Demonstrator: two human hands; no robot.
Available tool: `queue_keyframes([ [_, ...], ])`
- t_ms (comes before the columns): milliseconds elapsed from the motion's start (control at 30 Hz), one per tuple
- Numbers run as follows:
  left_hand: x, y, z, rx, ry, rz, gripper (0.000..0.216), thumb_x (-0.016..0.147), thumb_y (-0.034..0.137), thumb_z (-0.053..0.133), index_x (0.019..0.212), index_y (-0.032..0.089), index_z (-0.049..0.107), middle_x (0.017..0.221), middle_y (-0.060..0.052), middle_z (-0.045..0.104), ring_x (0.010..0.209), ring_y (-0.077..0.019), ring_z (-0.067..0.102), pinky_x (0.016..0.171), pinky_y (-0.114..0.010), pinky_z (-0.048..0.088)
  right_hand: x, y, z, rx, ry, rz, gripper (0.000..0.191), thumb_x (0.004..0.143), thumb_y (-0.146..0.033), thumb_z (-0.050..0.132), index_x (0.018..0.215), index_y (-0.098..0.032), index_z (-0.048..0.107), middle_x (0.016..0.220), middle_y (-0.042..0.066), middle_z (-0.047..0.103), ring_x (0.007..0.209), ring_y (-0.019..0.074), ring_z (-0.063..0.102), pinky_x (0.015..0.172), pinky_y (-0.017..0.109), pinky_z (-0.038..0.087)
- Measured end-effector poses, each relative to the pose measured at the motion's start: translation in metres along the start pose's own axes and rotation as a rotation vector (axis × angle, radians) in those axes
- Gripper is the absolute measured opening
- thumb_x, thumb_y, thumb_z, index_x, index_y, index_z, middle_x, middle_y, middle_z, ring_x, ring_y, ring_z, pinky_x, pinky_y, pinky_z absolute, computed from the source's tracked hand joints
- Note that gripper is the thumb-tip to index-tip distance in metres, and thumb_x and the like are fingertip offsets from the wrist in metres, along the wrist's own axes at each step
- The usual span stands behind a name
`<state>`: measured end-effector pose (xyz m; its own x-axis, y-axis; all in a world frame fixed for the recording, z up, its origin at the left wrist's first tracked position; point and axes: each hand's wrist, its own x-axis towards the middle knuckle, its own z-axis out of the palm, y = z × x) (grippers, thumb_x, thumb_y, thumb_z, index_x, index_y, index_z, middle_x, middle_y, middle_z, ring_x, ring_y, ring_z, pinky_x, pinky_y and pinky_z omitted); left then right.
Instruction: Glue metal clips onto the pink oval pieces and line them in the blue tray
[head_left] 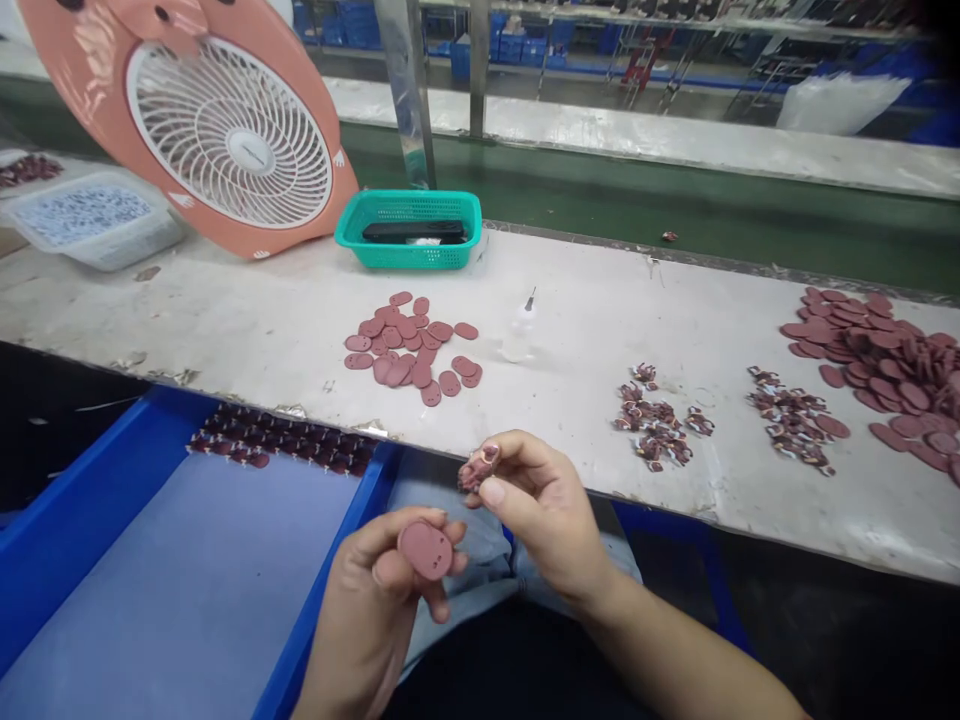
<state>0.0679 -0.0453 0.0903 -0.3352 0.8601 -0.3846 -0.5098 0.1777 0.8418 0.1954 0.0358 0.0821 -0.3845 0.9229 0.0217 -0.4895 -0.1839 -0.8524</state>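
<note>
My left hand [379, 590] is closed on a small maroon oval disc [425, 549] with two holes, held in front of my lap. My right hand [536, 500] pinches a tiny dark-red and white decorated piece [478, 466] just above and to the right of the disc. The two pieces are close but apart. Both hands are below the near edge of the white worktable [585, 330].
A pile of maroon discs [412, 345] and a small glue bottle [520, 330] lie mid-table. Two clusters of decorated pieces [656, 420] [791, 420] and a larger disc heap [885, 360] lie to the right. A teal basket [409, 230], pink fan [217, 120], blue bin [150, 560] with finished pieces stand left.
</note>
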Motion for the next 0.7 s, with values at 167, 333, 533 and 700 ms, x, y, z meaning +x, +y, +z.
queue_keyframes([
  [167,0.0,0.011,-0.005,-0.098,-0.218,-0.238,0.052,0.059,0.068,0.079,0.069,0.017,0.08,0.056,-0.003,0.066,0.042,-0.0068,0.053,0.038,-0.013,0.043,-0.01,-0.038,0.001,-0.454,-0.201,-0.162,0.017,0.077,-0.008,0.07,0.09,-0.019,0.072,0.08,0.001,0.069,0.071,0.011,0.063,0.068,0.022,0.054],
  [333,-0.001,0.011,-0.007,-0.14,-0.305,-0.266,0.049,0.066,0.066,0.077,0.064,0.017,0.077,0.051,0.002,0.058,0.04,-0.0045,0.046,0.039,-0.011,0.043,-0.011,-0.045,0.008,-0.647,-0.296,-0.23,0.019,0.072,-0.002,0.072,0.087,-0.012,0.073,0.073,0.002,0.071,0.064,0.0091,0.06,0.062,0.019,0.052],
  [533,-0.002,0.011,-0.01,-0.179,-0.303,-0.289,0.048,0.067,0.063,0.077,0.059,0.016,0.072,0.059,0.001,0.062,0.046,-0.0057,0.053,0.041,-0.011,0.046,-0.012,-0.043,0.008,-0.71,-0.322,-0.225,0.02,0.071,-0.001,0.071,0.087,-0.012,0.074,0.072,0.002,0.072,0.062,0.009,0.06,0.06,0.019,0.052],
  [700,-0.003,0.012,-0.01,-0.178,-0.274,-0.324,0.048,0.065,0.062,0.08,0.056,0.015,0.069,0.058,0.001,0.062,0.046,-0.0057,0.054,0.041,-0.012,0.046,-0.01,-0.046,0.009,-0.742,-0.367,-0.229,0.018,0.072,-0.002,0.07,0.087,-0.013,0.074,0.071,0.001,0.071,0.062,0.0084,0.059,0.06,0.018,0.052],
])
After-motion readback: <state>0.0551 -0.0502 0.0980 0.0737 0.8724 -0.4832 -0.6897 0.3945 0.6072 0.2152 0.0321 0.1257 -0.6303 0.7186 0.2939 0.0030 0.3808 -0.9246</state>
